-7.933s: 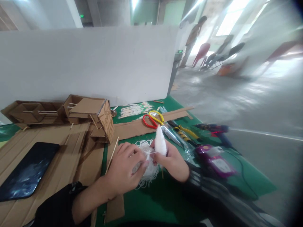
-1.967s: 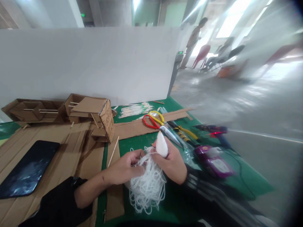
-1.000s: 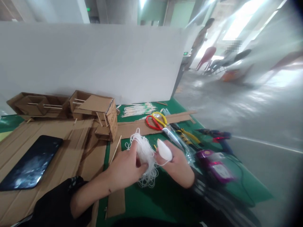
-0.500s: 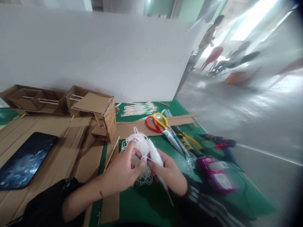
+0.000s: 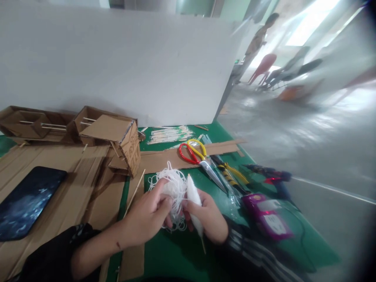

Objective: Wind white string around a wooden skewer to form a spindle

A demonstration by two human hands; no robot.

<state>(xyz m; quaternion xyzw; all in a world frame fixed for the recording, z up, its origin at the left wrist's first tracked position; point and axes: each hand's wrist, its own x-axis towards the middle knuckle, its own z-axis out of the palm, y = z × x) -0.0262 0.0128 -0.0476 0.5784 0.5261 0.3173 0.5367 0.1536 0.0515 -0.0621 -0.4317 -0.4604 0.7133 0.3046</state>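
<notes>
A loose tangle of white string [image 5: 175, 187] is gripped by my left hand [image 5: 147, 213], with thumb and fingers closed on it and loops hanging below. My right hand [image 5: 207, 215] is wrapped round a stick wound with white string [image 5: 194, 196]. That winding is thick in the middle and tapers at both ends; the bare stick pokes out at top and bottom. A strand runs between the tangle and the wound stick. Both hands are close together above the green tabletop [image 5: 173, 260]. Some fingertips are hidden behind the string.
Beyond my hands lie red-and-yellow-handled scissors [image 5: 210, 170], pliers [image 5: 235, 176] and bundled sticks [image 5: 170, 134]. At right are a purple box [image 5: 267, 215] and a glue gun [image 5: 272, 176]. Cardboard boxes [image 5: 111, 133] and a phone [image 5: 31, 203] sit left. A white panel [image 5: 117, 66] stands behind.
My hands have drawn slightly apart. The left hand has shifted a little left with the tangle, and the wound stick stands more upright. The whole view has shifted slightly.
</notes>
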